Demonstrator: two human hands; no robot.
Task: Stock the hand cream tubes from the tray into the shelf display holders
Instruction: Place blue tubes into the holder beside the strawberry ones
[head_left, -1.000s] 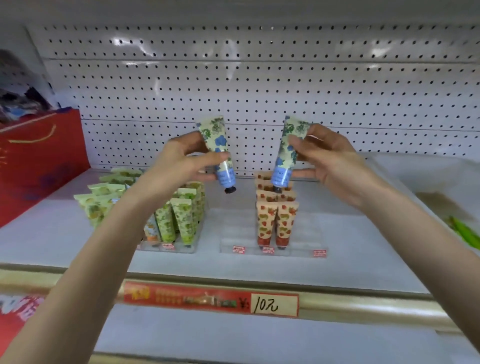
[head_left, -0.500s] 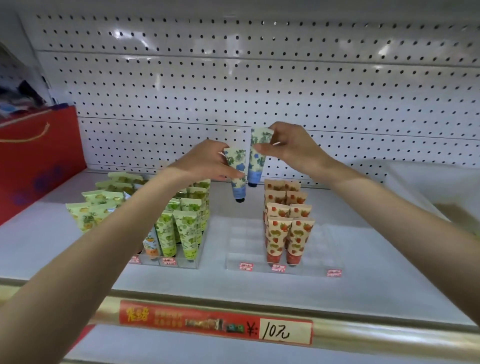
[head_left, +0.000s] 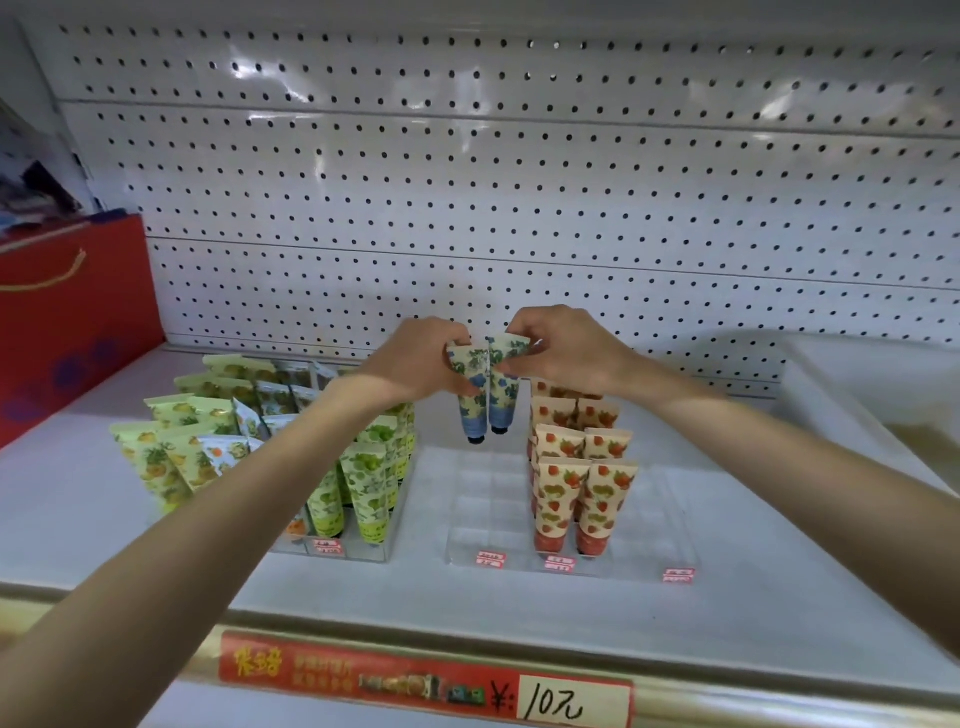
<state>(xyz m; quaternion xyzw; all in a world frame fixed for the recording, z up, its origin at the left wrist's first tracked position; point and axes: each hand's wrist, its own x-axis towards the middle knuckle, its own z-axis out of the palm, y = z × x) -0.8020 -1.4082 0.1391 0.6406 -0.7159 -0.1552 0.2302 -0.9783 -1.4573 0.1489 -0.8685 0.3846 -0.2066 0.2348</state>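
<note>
Two blue-flowered hand cream tubes hang cap down, side by side, above the back left of a clear display holder (head_left: 483, 514). My left hand (head_left: 415, 364) grips the left tube (head_left: 471, 400) by its upper end. My right hand (head_left: 566, 348) pinches the right tube (head_left: 503, 395) at its flat top. The tubes touch each other. Their black caps hover just above the holder's empty left cells. Strawberry-print tubes (head_left: 582, 493) fill the holder's middle columns.
A second clear holder (head_left: 353, 545) on the left is packed with green and yellow fruit-print tubes (head_left: 363, 478). A red gift bag (head_left: 67, 322) stands at far left. A white tray rim (head_left: 831, 410) sits at right. Pegboard backs the shelf; a price strip (head_left: 426, 686) runs along its front edge.
Both hands have moved forward, down and together, bringing the two blue tubes from apart and tilted to side by side and upright over the holder's back left cells.
</note>
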